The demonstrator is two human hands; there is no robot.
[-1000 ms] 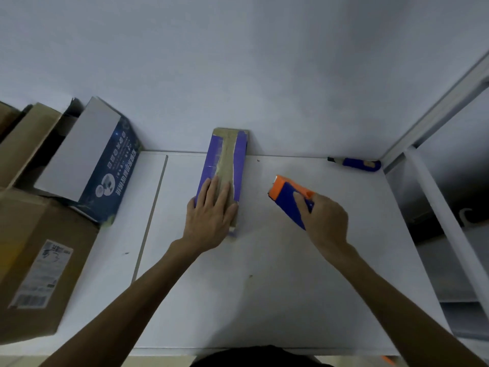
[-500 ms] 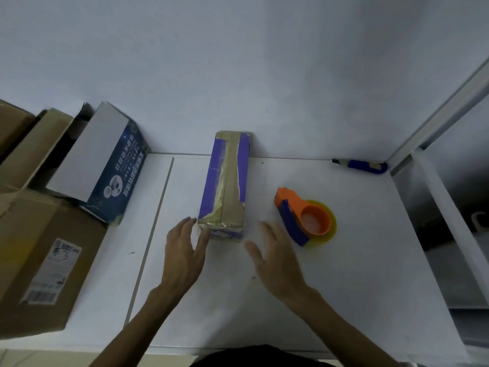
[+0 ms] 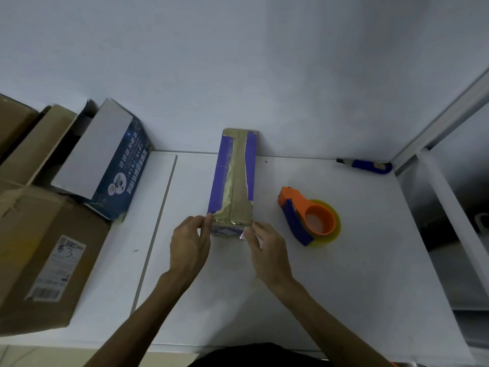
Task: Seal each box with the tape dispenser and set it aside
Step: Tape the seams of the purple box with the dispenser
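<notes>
A long narrow purple box (image 3: 234, 181) with a wide strip of tan tape along its top lies on the white table (image 3: 264, 287), its far end against the wall. My left hand (image 3: 189, 245) touches the box's near left corner with its fingertips. My right hand (image 3: 264, 247) presses on the near right corner, where a shiny tape end sticks out. Right of the box, the orange and blue tape dispenser (image 3: 308, 219) with a yellowish tape roll rests on the table, with neither hand on it.
A blue and white carton (image 3: 105, 165) leans at the left against brown cardboard boxes (image 3: 39, 247). A blue utility knife (image 3: 366, 165) lies at the table's far right corner. A white metal frame (image 3: 449, 197) runs along the right edge.
My right hand put the tape dispenser down on the table to the right of the box. Both hands came back and now hold the near end of the box.
</notes>
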